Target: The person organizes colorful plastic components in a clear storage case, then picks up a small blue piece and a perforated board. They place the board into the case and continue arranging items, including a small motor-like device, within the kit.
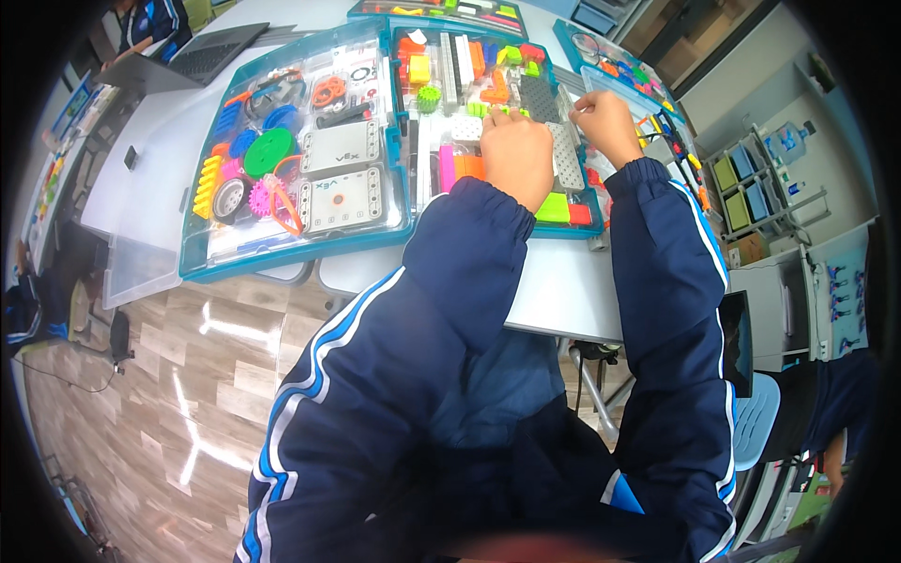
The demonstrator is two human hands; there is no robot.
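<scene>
My left hand [516,155] is over the right half of an open teal-edged case [399,202], its fingers bent down at a small lime-green plastic piece [479,110]. Whether that piece is gripped or only touched is hard to tell. Beside the case's right edge, my right hand [605,124] is raised with thumb and fingertips drawn together. Anything between them is too small to make out. Near my hands lie a dark grey perforated plate [539,98], a light grey perforated plate [566,155], a lime-green gear [428,98] and a magenta bar [447,167].
The case's left half holds a green disc [269,153], a wheel [231,198], a pink gear [263,198] and grey electronic blocks [340,147]. A laptop [202,58] stands at the far left. More parts cases [615,56] lie at the back. The white table edge [563,314] is near my body.
</scene>
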